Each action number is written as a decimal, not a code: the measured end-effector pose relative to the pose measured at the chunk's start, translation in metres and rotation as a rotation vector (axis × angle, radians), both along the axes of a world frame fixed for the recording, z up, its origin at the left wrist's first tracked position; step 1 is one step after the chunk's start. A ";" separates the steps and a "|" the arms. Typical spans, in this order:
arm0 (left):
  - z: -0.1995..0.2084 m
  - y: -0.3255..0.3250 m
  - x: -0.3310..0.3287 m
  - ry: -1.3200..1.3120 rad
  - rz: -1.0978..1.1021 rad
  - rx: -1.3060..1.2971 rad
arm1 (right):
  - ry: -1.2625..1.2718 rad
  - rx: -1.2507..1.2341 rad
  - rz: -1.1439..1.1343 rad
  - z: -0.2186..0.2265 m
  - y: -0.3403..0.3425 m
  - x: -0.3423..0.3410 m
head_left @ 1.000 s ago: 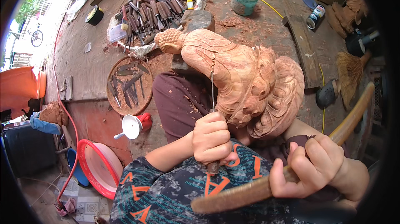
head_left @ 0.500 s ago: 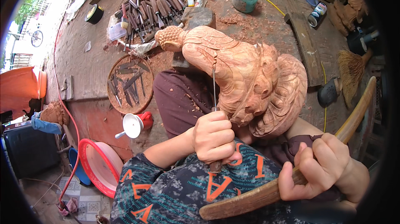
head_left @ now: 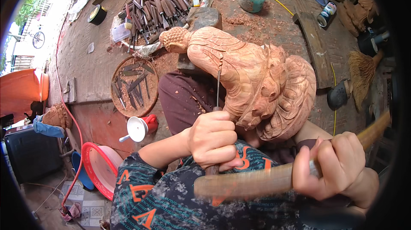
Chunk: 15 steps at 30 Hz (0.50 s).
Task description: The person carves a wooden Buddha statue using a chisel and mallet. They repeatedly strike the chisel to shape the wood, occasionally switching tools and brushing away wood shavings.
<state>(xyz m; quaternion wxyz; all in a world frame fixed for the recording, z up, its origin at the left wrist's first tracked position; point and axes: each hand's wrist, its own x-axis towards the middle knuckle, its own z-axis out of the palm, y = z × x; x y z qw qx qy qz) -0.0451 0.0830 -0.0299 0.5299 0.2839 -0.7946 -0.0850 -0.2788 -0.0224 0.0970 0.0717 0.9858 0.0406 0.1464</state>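
Note:
A carved wooden statue (head_left: 252, 65) of a seated figure with a knobbed head lies on its side across my lap, its head toward the upper left. My left hand (head_left: 214, 142) is wrapped round the handle of a carving chisel (head_left: 218, 89). The chisel's blade tip meets the carved robe folds, beside a curled shaving. In my right hand (head_left: 329, 170) is a curved wooden club (head_left: 252, 182), blurred by motion. Its thick end lies by the chisel handle's butt below my left hand; whether they touch I cannot tell.
Many wood-handled chisels (head_left: 158, 9) are heaped beyond the statue's head. A round tray (head_left: 150, 101) of blades sits left of my knee, near a red-and-white cup-like thing (head_left: 138, 129) and a pink basin (head_left: 100, 168). A wooden block (head_left: 205, 18) stands behind the head; a plank (head_left: 314, 50) lies right.
The club's thick end has swung up and left to the chisel's butt. My right hand has turned with it. My left hand and the chisel handle have shifted slightly left.

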 end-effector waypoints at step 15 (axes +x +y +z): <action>0.022 0.022 0.026 -0.217 0.001 -0.119 | 0.042 0.036 -0.040 0.004 0.005 0.009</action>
